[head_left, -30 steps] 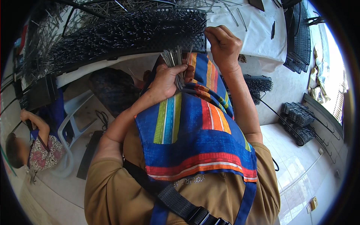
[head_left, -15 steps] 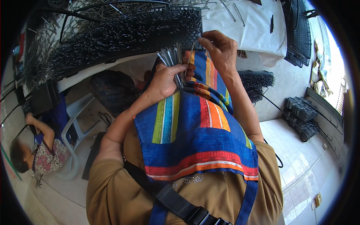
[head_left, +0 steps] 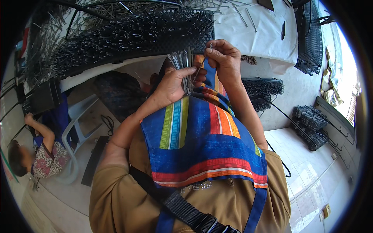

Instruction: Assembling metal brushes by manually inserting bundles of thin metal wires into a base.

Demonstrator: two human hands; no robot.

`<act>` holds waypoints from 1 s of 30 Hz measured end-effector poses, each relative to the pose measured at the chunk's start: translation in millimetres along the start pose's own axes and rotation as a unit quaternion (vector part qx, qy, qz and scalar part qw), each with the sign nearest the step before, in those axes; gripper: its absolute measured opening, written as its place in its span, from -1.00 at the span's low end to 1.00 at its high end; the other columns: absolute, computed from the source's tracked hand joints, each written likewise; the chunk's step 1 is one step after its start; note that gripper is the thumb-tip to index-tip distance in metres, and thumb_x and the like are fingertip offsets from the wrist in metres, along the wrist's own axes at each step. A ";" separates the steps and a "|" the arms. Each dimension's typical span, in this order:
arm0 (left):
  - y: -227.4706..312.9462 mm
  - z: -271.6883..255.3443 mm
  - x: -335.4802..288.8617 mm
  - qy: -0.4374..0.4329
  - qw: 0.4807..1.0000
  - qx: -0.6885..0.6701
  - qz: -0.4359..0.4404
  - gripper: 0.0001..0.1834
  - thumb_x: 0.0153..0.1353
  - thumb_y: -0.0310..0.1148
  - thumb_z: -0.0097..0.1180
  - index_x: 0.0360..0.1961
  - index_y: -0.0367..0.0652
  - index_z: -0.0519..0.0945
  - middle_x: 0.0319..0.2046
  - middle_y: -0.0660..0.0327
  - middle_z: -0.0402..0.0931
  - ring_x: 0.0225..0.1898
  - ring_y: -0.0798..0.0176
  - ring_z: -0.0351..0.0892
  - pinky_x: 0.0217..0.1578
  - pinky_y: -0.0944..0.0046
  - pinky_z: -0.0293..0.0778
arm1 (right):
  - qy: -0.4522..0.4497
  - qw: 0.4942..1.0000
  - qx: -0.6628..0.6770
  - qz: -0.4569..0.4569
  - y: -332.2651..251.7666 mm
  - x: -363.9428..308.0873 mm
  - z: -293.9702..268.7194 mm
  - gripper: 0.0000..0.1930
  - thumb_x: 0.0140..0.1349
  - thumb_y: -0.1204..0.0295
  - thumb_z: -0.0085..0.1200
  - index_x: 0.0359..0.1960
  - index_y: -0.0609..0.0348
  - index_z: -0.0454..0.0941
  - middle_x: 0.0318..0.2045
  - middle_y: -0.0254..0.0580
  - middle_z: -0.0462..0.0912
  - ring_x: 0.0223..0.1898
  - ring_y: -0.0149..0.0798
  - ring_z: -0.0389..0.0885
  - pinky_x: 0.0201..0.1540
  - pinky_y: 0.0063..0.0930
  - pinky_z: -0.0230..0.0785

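Observation:
A bundle of thin, looped metal wire pins (head_left: 182, 59) stands fanned out in my left hand (head_left: 171, 86), its thumb pressed across them. Just to the right, my right hand (head_left: 227, 61) pinches the top of a single wire pin (head_left: 201, 65) between thumb and fingers. The lower end of that pin slants down to the left hand's fingers beside the bundle. Beyond both hands lies a long black mesh rack (head_left: 208, 33), densely filled with upright pins except toward its right end, where bare mesh shows.
Loose metal pins (head_left: 248, 18) lie on a white-covered table (head_left: 272, 42). Black mesh racks (head_left: 311, 42) stand at the far right, with filled racks (head_left: 264, 86) below. A striped blue apron (head_left: 202, 151) covers my lap. Another person (head_left: 50, 159) works at the left near a white chair (head_left: 74, 132).
My right hand has moved down and slightly left, closer to the bundle, and now pinches the pin near its top. My left hand still grips the bundle. The view has shifted slightly.

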State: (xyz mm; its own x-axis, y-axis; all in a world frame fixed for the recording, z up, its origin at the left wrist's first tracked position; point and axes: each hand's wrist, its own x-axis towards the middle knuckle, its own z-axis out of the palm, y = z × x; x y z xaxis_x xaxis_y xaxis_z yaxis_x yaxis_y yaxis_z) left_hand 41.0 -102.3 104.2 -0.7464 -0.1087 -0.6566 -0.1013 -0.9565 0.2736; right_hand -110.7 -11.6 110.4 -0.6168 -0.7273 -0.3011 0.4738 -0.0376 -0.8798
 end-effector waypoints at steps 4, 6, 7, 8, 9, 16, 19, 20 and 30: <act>-4.1 -8.8 1.3 0.052 0.998 0.013 0.041 -0.76 0.22 -0.55 0.01 -0.08 -0.23 0.53 -0.29 0.10 0.62 -0.31 0.21 0.65 -0.35 0.24 0.60 | 0.141 0.973 -0.062 -0.172 -14.4 5.2 10.8 -0.90 0.08 0.71 0.15 -0.38 0.27 0.55 -0.59 -0.34 0.56 -0.70 -0.57 0.38 -0.67 -0.70 0.16; -4.1 -7.6 1.0 0.059 0.997 0.024 0.050 -0.76 0.21 -0.56 0.01 -0.08 -0.23 0.53 -0.30 0.10 0.62 -0.32 0.21 0.65 -0.35 0.23 0.60 | 0.146 0.963 -0.082 -0.209 -18.3 12.1 10.0 -0.90 0.10 0.69 0.15 -0.39 0.26 0.53 -0.55 -0.37 0.57 -0.69 -0.57 0.38 -0.65 -0.70 0.19; -4.2 -7.2 0.7 0.066 0.995 0.037 0.060 -0.76 0.20 -0.56 0.02 -0.09 -0.24 0.54 -0.31 0.10 0.62 -0.32 0.21 0.65 -0.35 0.23 0.60 | 0.148 0.944 -0.137 -0.261 -18.6 16.3 10.7 -0.91 0.10 0.68 0.16 -0.40 0.25 0.53 -0.54 -0.39 0.58 -0.67 -0.58 0.39 -0.63 -0.70 0.21; -4.4 -6.6 0.9 0.065 0.995 0.036 0.060 -0.76 0.20 -0.56 0.02 -0.09 -0.24 0.54 -0.31 0.10 0.62 -0.32 0.21 0.65 -0.35 0.23 0.60 | 0.148 0.919 -0.191 -0.312 -18.8 21.9 10.3 -0.92 0.10 0.66 0.17 -0.41 0.24 0.53 -0.53 -0.41 0.59 -0.65 -0.59 0.40 -0.61 -0.70 0.23; -5.1 -6.1 0.6 0.055 0.996 0.035 0.056 -0.77 0.20 -0.57 0.03 -0.11 -0.25 0.54 -0.31 0.09 0.62 -0.33 0.21 0.65 -0.35 0.25 0.59 | 0.159 0.882 -0.281 -0.342 -17.1 28.0 8.0 -0.91 0.07 0.64 0.19 -0.43 0.20 0.54 -0.53 -0.36 0.60 -0.63 -0.55 0.44 -0.57 -0.66 0.27; -4.3 -9.3 3.5 0.027 0.999 -0.003 0.035 -0.84 0.16 -0.53 0.10 -0.21 -0.29 0.57 -0.34 0.12 0.62 -0.36 0.25 0.64 -0.36 0.30 0.56 | 0.085 0.686 -0.575 -0.438 -18.2 31.8 17.5 -0.91 0.02 0.53 0.24 -0.40 0.09 0.64 -0.50 -0.32 0.60 -0.54 -0.29 0.61 -0.49 -0.49 0.41; -5.7 -8.8 3.9 0.035 0.997 0.022 0.065 -0.84 0.16 -0.50 0.13 -0.22 -0.27 0.58 -0.37 0.15 0.62 -0.38 0.27 0.62 -0.38 0.30 0.55 | 0.079 0.646 -0.636 -0.414 -19.0 28.5 18.5 -0.84 0.01 0.48 0.22 -0.32 -0.03 0.66 -0.40 -0.37 0.59 -0.48 -0.21 0.61 -0.46 -0.44 0.42; -5.3 -9.1 4.2 0.035 0.997 0.022 0.065 -0.84 0.16 -0.50 0.13 -0.22 -0.27 0.58 -0.37 0.15 0.62 -0.38 0.27 0.62 -0.38 0.30 0.55 | 0.080 0.621 -0.660 -0.416 -19.3 28.5 17.6 -0.80 0.01 0.49 0.21 -0.29 -0.07 0.67 -0.37 -0.39 0.58 -0.48 -0.23 0.60 -0.47 -0.44 0.41; -3.8 -8.1 2.9 0.036 0.998 0.013 0.045 -0.86 0.16 -0.52 0.12 -0.23 -0.25 0.59 -0.38 0.16 0.62 -0.40 0.29 0.61 -0.40 0.32 0.54 | 0.071 0.531 -0.743 -0.402 -18.8 18.4 14.1 -0.65 0.01 0.48 0.18 -0.11 -0.17 0.62 -0.23 -0.29 0.56 -0.39 -0.26 0.58 -0.36 -0.41 0.40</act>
State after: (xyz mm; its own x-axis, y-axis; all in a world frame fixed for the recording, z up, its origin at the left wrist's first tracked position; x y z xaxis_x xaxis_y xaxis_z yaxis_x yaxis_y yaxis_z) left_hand 44.6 -101.1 95.5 -0.7048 -0.2141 -0.6764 -0.0528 -0.9349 0.3510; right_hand -122.1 -34.0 126.6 -0.3358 -0.8225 0.4591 -0.9315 0.3622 -0.0326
